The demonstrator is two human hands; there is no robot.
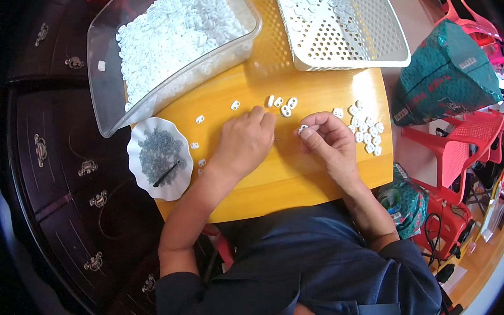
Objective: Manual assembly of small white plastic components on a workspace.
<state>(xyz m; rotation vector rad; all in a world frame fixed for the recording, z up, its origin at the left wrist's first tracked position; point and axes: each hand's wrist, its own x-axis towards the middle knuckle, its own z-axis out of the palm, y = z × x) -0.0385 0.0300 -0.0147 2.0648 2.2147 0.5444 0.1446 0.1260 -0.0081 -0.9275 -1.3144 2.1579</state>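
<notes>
My right hand (332,146) pinches a small white two-holed plastic piece (303,128) between thumb and fingers. To its left, my left hand (245,139) is curled over the yellow table, fingers bent together and pointing away from me. Whatever its fingertips hold is hidden. Just beyond the left fingertips lie several similar white pieces (285,110), one of them a narrow bar shape. More white pieces (199,120) are scattered singly left of that hand. A cluster of white pieces (367,131) rests right of my right hand.
A white wavy-rimmed dish (177,194) holds small grey bits and a dark thin tool (166,173). Beyond stand a clear bin (163,96) of white pieces and a white perforated basket (391,47). Dark drawers (53,168) flank the left; red chairs (454,152) and a green bag (438,73) the right.
</notes>
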